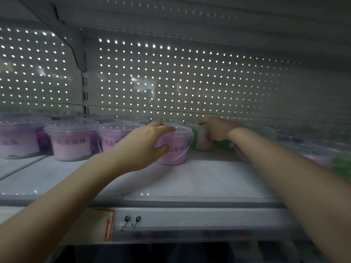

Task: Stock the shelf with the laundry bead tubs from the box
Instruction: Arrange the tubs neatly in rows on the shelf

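Beside the row of pink tubs (72,141), the left hand (146,141) curls round a pink tub (173,149) on the shelf (190,183). The right hand (216,130) clasps a green-sided tub (202,141) further back. This looks like the placing step, and next both tubs probably need squaring into line before the hands let go.

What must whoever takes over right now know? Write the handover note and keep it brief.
Left hand: grips a purple tub on the shelf, at the right end of the purple row.
Right hand: grips a green-and-pink tub further back.
Done: several purple tubs stand lined up at left; more tubs, blurred, sit at right.
Left: settle both held tubs in line, then probably fill the bare front of the shelf. The box is out of view, so how many remain is unknown.
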